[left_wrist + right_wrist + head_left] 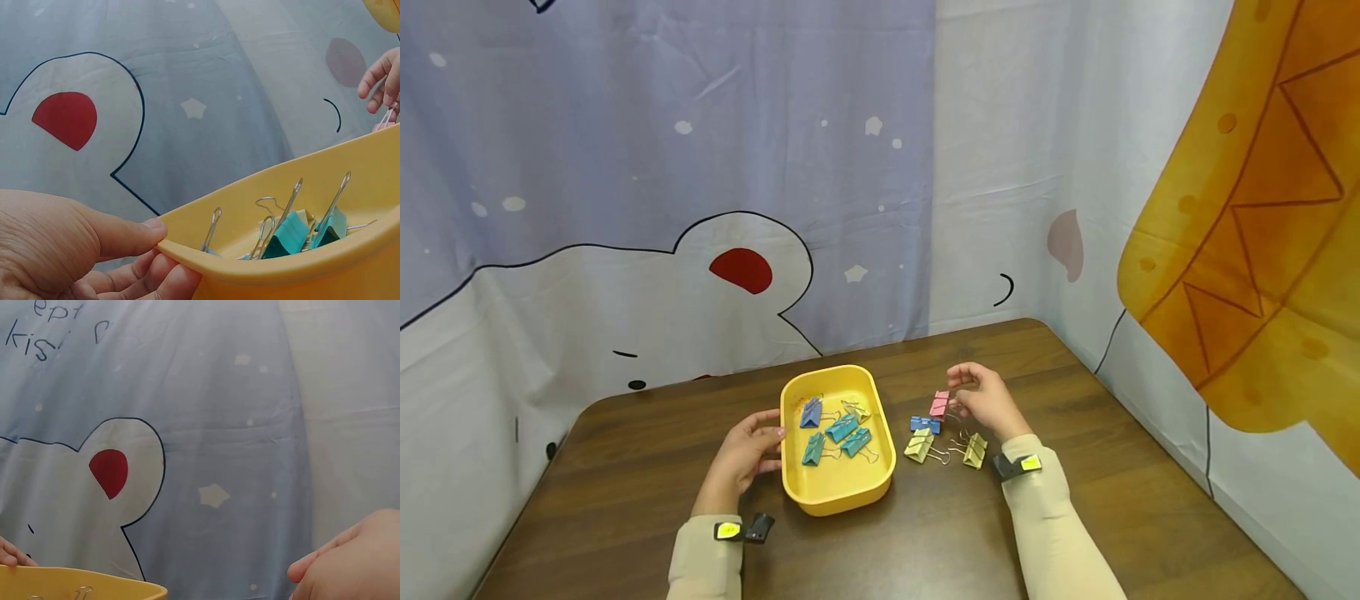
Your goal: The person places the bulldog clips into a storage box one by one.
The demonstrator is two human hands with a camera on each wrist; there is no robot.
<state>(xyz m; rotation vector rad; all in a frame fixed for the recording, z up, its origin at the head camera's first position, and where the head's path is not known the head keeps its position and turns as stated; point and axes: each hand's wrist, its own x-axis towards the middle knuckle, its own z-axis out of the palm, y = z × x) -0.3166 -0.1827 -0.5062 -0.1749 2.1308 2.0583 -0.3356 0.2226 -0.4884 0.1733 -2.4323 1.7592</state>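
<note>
My left hand [745, 454] grips the left rim of a yellow plastic basket [838, 496], thumb on the edge and fingers curled under it outside. Inside lie several binder clips: teal ones [842, 427], a blue-purple one [810, 412] and a pale yellow one [856, 409]. To the basket's right, my right hand [988, 406] pinches a pink binder clip [940, 404] by its wire handle, as the left wrist view also shows. Close below it are a blue binder clip [925, 424] and two pale yellow binder clips [919, 446]. The right wrist view hides the pinching fingertips.
The brown wooden table [625, 467] has its far edge against a printed curtain [865, 183], which also runs along the right side. Each wrist wears a dark strap, the right strap [1017, 467] lying near one pale yellow clip.
</note>
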